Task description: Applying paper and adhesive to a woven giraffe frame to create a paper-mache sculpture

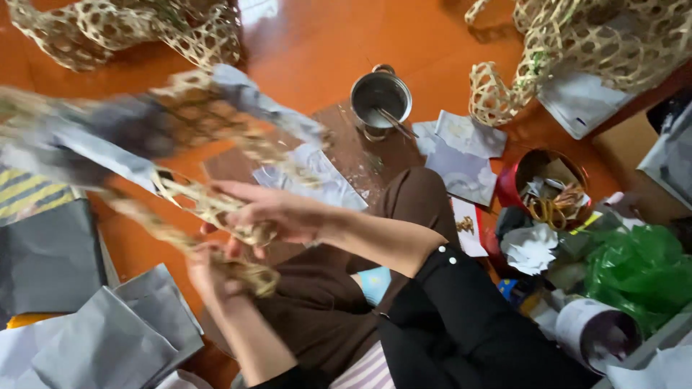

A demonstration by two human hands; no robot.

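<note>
A: Where is the woven bamboo frame [180, 144] relative to the steel pot [380, 96]?

B: Left of the pot and raised above the orange floor [317, 43]. You hold it up in front of you; it is blurred, with grey paper [252, 97] stuck over parts of its open lattice.

A: And your hands?

B: Your right hand [277, 212] lies left of and below the pot, its grip closed over a bamboo strip at the frame's lower end. Your left hand [213, 270] sits just beneath it, grip curled around the same woven end, though the blur means I can only say it seems closed.

A: What else surrounds the pot?

B: A thin tool rests inside it. Just right of the pot lie white paper scraps [461, 151]. Farther right, a red tin [537, 184] holds odds and ends, and beyond that a green plastic bag [638, 270]. Above and right of the pot is another bamboo lattice piece [562, 50]. Far left and below, grey paper sheets [108, 338] are stacked on the floor.
</note>
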